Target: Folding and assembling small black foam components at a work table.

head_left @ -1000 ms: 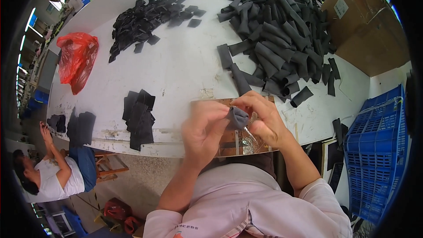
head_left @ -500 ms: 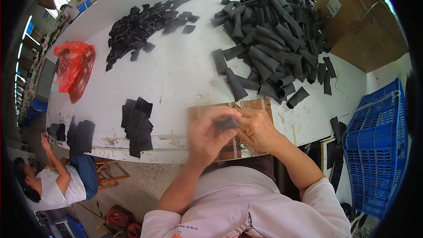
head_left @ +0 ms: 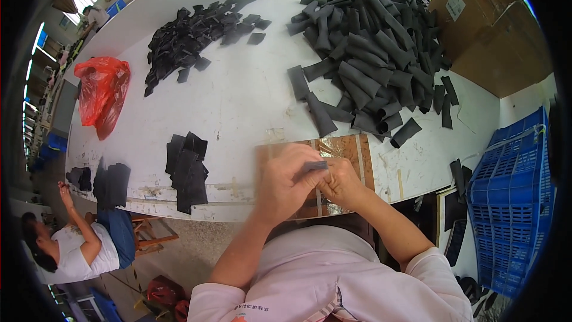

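Note:
My left hand (head_left: 285, 183) and my right hand (head_left: 342, 183) meet above a brown taped board (head_left: 360, 158) at the table's near edge. Between them is a dark grey fabric piece (head_left: 314, 166), mostly hidden by the fingers. My left hand is closed around it, its outline a little blurred. The right hand's fingers are bent together at the piece's right end. Beyond, to the right, rises a big pile of dark grey fabric tubes (head_left: 369, 71). A heap of small flat black pieces (head_left: 185, 39) lies at the far left. Nearer on the left is a stack of flat dark pieces (head_left: 187, 170).
A red plastic bag (head_left: 102, 92) lies on the white table's (head_left: 238, 95) left side, with more dark stacks (head_left: 111, 185) at its near left edge. A cardboard box (head_left: 488, 30) stands far right, above a blue crate (head_left: 512, 203). Another person (head_left: 83, 238) sits at the left.
Both hands stay over the board with the fabric piece. My right hand has dropped slightly and its fingers have curled in; the visible part of the piece looks flatter.

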Demonstrator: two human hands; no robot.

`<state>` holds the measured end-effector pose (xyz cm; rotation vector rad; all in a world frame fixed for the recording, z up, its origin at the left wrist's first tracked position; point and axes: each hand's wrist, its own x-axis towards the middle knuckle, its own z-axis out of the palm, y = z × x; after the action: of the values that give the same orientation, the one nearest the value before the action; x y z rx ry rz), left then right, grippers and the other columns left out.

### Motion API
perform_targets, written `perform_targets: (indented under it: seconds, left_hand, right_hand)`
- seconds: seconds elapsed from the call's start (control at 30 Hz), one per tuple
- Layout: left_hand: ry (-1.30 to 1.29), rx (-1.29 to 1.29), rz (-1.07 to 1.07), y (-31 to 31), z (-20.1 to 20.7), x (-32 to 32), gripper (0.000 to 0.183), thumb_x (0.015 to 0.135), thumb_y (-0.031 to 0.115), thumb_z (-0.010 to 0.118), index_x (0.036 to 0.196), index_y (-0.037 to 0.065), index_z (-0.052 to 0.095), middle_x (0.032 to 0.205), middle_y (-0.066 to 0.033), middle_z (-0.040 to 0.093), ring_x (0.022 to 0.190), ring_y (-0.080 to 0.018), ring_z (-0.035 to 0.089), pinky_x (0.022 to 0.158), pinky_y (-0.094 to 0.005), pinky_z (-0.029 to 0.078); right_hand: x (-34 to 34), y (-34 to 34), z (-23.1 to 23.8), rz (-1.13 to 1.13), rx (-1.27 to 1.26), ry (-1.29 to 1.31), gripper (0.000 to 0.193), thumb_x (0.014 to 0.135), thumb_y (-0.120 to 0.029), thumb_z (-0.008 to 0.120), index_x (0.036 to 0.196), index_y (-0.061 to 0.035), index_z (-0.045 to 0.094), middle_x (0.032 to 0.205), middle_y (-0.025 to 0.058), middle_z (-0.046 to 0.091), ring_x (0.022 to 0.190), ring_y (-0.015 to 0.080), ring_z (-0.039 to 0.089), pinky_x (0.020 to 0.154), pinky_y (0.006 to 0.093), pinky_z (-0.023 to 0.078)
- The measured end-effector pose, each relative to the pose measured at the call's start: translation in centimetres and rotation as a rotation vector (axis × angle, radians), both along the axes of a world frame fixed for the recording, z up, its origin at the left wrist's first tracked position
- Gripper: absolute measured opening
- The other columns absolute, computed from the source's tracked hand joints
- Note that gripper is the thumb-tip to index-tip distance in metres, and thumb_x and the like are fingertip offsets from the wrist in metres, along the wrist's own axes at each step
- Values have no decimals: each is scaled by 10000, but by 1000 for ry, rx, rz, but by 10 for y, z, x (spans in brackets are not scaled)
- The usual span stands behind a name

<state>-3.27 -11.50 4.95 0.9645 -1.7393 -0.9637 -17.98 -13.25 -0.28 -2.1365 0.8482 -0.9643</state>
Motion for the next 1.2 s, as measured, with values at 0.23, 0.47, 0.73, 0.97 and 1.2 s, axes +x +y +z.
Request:
perform_targets:
  seconds: [0.23,0.47,0.73,0.97,1.2]
  left_hand:
    - [556,2,201,15,5,-5,135,815,92,557,925,13,561,861,-99,577,781,-191,525,726,-326,430]
    - [1186,408,30,18,-6,2,97,822,128,540,871,48,563,848,-76,543,854,-218,463,812,-367,369]
    - [1000,265,175,20,-11,6,95,840,100,514,867,23,563,836,-87,563,835,-193,492,793,-328,390]
    - [411,243,729,33,-51,35,150,803,78,559,927,-5,543,899,-72,554,791,-113,509,713,-229,395]
    - [-733,34,1389,51,-115,163,466,712,102,605,1119,-14,409,1066,-188,463,1024,-347,400,846,-412,345]
  right_hand:
    - [-3,-5,46,-17,-72,240,194,699,-201,633,676,-29,545,637,99,539,606,267,548,493,359,431]
    - [3,-5,30,-4,-150,243,224,700,-213,635,624,-43,510,608,52,516,586,241,531,476,344,419]
    - [0,1,16,40,-75,114,229,713,-154,619,605,-26,463,566,96,470,530,276,498,447,361,393]
    - [-13,-29,79,221,495,-608,355,864,-308,499,771,29,561,559,20,513,497,107,470,459,233,365]
    - [-12,-15,44,-470,488,-679,395,907,-328,381,799,17,537,562,9,439,508,72,389,494,206,315]
